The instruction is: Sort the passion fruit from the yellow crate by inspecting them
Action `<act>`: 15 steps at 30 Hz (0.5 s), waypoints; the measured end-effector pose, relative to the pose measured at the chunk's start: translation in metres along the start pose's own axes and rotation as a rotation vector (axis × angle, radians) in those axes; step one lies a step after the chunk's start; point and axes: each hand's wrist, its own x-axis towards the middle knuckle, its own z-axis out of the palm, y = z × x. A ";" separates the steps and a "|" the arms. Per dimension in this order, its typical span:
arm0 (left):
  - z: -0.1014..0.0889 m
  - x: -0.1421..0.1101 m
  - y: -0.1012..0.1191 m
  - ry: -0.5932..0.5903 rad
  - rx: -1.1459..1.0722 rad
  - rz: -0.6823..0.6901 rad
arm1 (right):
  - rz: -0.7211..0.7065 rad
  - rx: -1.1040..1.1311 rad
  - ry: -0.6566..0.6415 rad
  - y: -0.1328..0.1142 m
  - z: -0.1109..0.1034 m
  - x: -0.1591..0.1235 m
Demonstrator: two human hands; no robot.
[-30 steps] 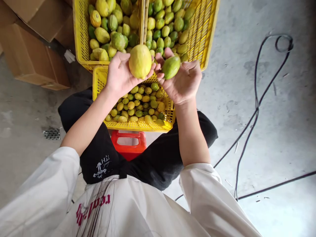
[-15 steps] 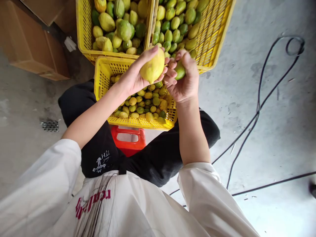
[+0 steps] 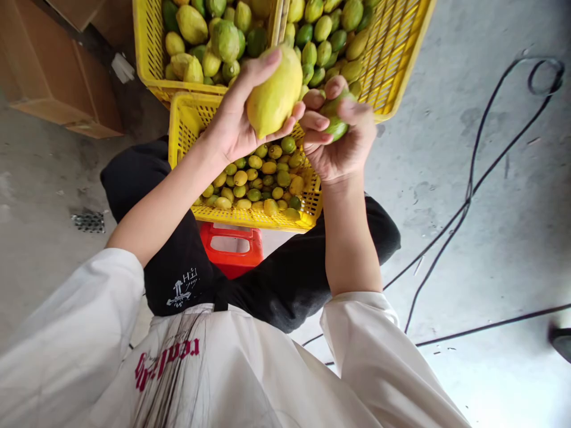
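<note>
At the top, side by side, upper right crate, yellow and slatted, with green and yellowish fruit massed toward its left; upper left crate, also yellow, heaped with chunkier mixed fruit. Just below, lower crate, yellow too, with small yellow and green fruit spread inside. Above it, left hand, fingers wrapped around large yellow fruit; near it, right hand, slightly blurred, fingers curled around smaller green fruit.

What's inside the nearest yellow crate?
Nearest crate: small yellow and green fruits. The left hand and right hand cover parts of its far side; lower layers are hidden.
</note>
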 end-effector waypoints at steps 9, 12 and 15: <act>-0.004 0.008 -0.005 -0.092 -0.019 -0.041 | -0.004 -0.116 0.103 0.005 0.002 0.004; -0.006 0.006 0.002 -0.145 -0.105 -0.013 | -0.010 0.057 0.058 0.000 -0.002 0.004; -0.007 0.003 0.008 -0.164 -0.169 0.018 | 0.049 0.095 0.108 -0.008 -0.002 0.004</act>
